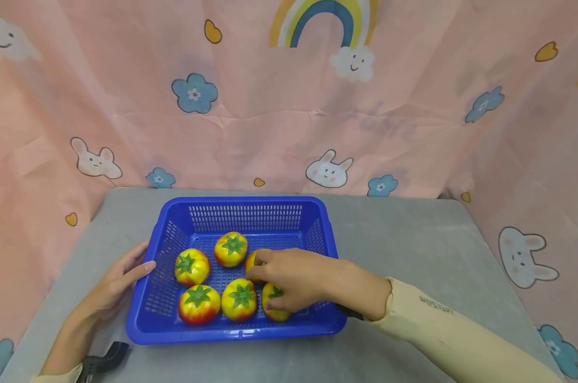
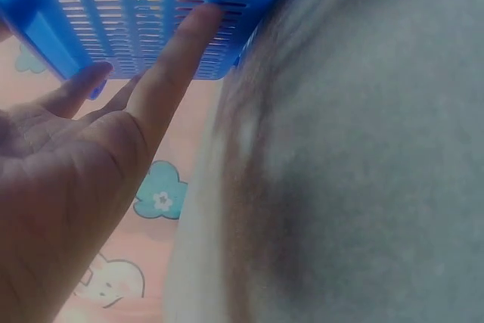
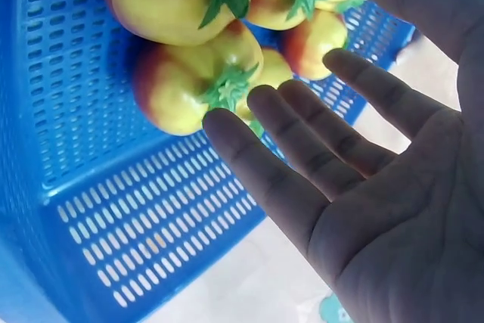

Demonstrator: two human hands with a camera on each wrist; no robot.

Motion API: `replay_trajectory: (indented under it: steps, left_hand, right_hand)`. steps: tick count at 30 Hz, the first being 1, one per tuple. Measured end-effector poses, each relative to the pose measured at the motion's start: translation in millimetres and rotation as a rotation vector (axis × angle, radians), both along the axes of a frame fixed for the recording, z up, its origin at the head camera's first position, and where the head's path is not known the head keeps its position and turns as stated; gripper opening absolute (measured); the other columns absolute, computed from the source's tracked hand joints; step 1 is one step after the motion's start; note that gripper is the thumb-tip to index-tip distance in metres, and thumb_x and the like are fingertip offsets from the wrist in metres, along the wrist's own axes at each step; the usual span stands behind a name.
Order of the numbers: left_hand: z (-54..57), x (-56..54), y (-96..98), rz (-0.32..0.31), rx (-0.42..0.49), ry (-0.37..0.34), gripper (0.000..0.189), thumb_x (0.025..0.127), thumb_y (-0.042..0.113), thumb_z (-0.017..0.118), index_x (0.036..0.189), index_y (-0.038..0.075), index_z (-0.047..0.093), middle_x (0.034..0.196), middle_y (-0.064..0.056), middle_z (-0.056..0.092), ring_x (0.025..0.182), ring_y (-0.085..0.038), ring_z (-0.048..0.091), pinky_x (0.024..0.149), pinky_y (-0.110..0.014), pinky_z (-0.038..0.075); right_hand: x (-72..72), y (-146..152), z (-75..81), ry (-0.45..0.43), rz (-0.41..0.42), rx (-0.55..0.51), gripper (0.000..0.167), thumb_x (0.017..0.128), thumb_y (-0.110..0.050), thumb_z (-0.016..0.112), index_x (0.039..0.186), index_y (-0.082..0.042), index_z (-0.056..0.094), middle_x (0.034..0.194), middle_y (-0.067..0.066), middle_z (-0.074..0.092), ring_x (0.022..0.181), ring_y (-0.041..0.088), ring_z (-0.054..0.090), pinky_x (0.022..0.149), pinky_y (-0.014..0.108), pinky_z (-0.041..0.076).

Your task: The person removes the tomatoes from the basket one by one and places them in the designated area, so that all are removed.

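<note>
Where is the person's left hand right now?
In the head view, the left hand is at left, beside the blue basket, its fingers touching that side from outside.

basket [image 1: 236, 335]: glossy plastic | fruits [image 1: 231, 258]: smooth, glossy | tabletop [image 1: 403, 239]: matt | backdrop [image 1: 265, 143]: cloth

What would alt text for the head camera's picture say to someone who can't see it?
A person's right hand partly covers two of six visible yellow-and-red, tomato-like fruits in a blue basket, while the left hand touches the basket's left side. The basket sits on a grey table before a pink cloth printed with rabbits and flowers.
</note>
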State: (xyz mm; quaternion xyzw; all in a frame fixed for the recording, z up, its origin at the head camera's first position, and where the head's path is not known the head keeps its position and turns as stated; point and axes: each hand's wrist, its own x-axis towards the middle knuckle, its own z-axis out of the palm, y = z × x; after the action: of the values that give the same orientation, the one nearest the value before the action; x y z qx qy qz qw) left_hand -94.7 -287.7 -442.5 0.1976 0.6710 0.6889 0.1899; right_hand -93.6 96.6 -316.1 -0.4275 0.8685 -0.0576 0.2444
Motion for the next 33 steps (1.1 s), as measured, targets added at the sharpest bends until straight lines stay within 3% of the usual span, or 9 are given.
replay_trajectory:
  steps: [4,11,15,23,27,33]
  left_hand:
    - [-2.6,-0.4,-0.7,-0.03,0.042,-0.034,0.06,0.112,0.005,0.031,0.169,0.018,0.02,0.148,0.015,0.059,0.123,-0.012,0.071,0.092,-0.038,0.065]
    - [-4.3,-0.6,-0.1,-0.024,0.042,-0.029,0.058,0.112,0.005,0.031,0.168,0.014,0.019,0.148,0.015,0.06,0.123,-0.012,0.071,0.093,-0.037,0.065]
    - [-4.8,-1.2,0.8,-0.023,0.043,-0.027,0.059,0.112,0.005,0.032,0.169,0.012,0.017,0.148,0.016,0.06,0.124,-0.011,0.07,0.094,-0.036,0.064]
    - [-3.5,-1.7,2.0,-0.032,0.043,-0.04,0.059,0.112,0.006,0.032,0.169,0.008,0.015,0.149,0.015,0.059,0.127,-0.01,0.069,0.096,-0.036,0.063]
    - [-2.0,-1.3,1.2,-0.034,0.029,-0.045,0.061,0.113,0.008,0.032,0.17,0.008,0.01,0.15,0.018,0.057,0.127,-0.008,0.068,0.096,-0.034,0.063]
    - [-1.1,0.0,0.2,-0.027,0.013,-0.04,0.062,0.113,0.009,0.033,0.17,0.007,0.008,0.149,0.019,0.056,0.127,-0.007,0.067,0.096,-0.033,0.063]
  right_hand:
    - [-0.5,-4.0,-3.2,-0.006,0.019,0.059,0.051,0.094,-0.035,0.081,0.141,-0.024,0.065,0.136,-0.001,0.064,0.107,0.011,0.063,0.106,0.033,0.057]
    - [1.4,-7.2,-9.0,-0.012,0.044,0.135,0.054,0.09,-0.037,0.084,0.14,-0.027,0.066,0.134,-0.003,0.066,0.102,0.009,0.063,0.104,0.033,0.058]
    - [2.2,-8.1,-11.1,-0.017,0.05,0.151,0.052,0.089,-0.033,0.085,0.138,-0.029,0.067,0.13,-0.005,0.066,0.098,0.008,0.06,0.102,0.032,0.059]
    - [3.4,-8.7,-13.5,-0.046,0.014,0.207,0.067,0.086,-0.025,0.088,0.148,-0.03,0.061,0.143,-0.002,0.063,0.109,0.011,0.063,0.107,0.035,0.057]
    - [2.7,-8.2,-15.5,-0.056,0.016,0.21,0.068,0.084,-0.016,0.088,0.146,-0.03,0.062,0.138,-0.002,0.065,0.1,0.01,0.061,0.104,0.033,0.058]
    - [2.3,-9.5,-17.7,-0.059,0.008,0.237,0.07,0.083,-0.01,0.088,0.145,-0.033,0.064,0.136,-0.004,0.066,0.103,0.01,0.06,0.11,0.035,0.056]
